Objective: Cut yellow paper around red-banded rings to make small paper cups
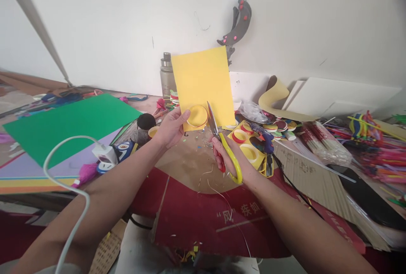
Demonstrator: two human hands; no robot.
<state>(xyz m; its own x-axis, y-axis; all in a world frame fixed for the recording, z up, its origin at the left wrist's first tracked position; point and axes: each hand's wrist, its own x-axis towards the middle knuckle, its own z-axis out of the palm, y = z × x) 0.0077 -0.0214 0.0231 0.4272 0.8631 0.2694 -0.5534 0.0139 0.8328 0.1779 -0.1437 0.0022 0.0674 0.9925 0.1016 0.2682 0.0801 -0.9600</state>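
White wall (pixel 111 28) behind; my left hand (pixel 173 128) pinches the yellow sheet (pixel 203 79), my right hand (pixel 222 151) grips scissors (pixel 231 152); if the sheet bends, blades (pixel 212 116) may nick the ring (pixel 207 117).

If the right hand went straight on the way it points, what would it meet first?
Likely the yellow sheet, with the scissors leading; their blades overlap its lower part here, though depth is unclear.

Your left hand (pixel 173 128) and your right hand (pixel 223 152) are bare, and both forearms (pixel 119 193) are uncovered. A pale grey patch, apparently your sleeve (pixel 70 268), shows low by your left elbow.
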